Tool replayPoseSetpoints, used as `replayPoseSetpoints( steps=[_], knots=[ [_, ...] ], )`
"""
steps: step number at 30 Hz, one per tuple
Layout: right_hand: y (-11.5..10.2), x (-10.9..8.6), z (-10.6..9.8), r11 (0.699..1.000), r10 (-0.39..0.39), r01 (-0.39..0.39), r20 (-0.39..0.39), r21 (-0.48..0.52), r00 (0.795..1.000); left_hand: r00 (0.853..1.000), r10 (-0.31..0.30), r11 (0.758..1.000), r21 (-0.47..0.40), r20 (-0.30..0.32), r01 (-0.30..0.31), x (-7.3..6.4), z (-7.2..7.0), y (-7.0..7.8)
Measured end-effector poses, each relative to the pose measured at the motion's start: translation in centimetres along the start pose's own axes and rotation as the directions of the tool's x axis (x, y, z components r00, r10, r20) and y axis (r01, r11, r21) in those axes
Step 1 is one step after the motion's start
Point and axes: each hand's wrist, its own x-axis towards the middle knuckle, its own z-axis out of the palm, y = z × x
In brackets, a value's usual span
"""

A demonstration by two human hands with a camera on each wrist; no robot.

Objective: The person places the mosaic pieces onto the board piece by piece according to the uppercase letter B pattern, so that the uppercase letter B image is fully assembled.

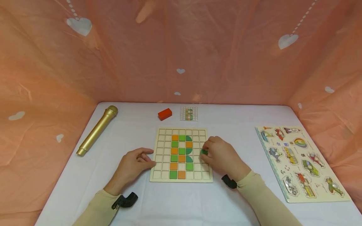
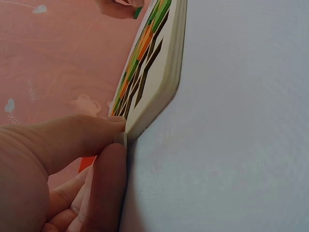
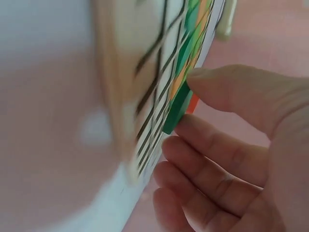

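Observation:
A square wooden grid board [image 1: 197,175] lies in the middle of the table. Square tiles [image 1: 181,174] in orange and light green, with several dark green rounded pieces [image 1: 188,151], fill part of its grid. My left hand [image 1: 130,164] rests its thumb and fingertips on the board's left edge; the left wrist view shows the thumb [image 2: 91,137] against that edge. Over the board's right side, my right hand [image 1: 223,153] pinches a dark green tile [image 3: 176,108] between thumb and index finger. Its other fingers are loosely bent, and the tile's full outline is partly hidden.
Behind the board are a red block [image 1: 165,114] and a small pattern card [image 1: 189,113]. A gold microphone [image 1: 97,130] lies at the left, and a picture puzzle board [image 1: 282,175] with vehicle shapes at the right. Pink fabric [image 1: 181,47] encloses the table's back and sides.

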Motion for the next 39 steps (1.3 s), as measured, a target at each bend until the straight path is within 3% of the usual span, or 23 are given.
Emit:
replayPoseSetpoints(
  steps=[8, 17, 39],
  knots=[
    [-2.8, -1.7, 0.8, 0.983, -0.18, 0.179, -0.034, -0.033, 0.983, 1.0, -0.005, 1.0, -0.001, -0.003, 0.005, 0.0, 0.0, 0.2],
    [-4.1, -2.4, 1.9, 0.959, -0.281, 0.28, -0.026, -0.048, 0.959, 1.0, -0.014, 1.0, 0.008, -0.008, 0.014, 0.1, 0.0, 0.1],
    [-4.6, -2.8, 2.3, 0.955, -0.292, 0.291, -0.007, -0.048, 0.956, 1.0, 0.004, 1.0, 0.016, 0.0, -0.004, 0.0, 0.0, 0.1]
  ],
)
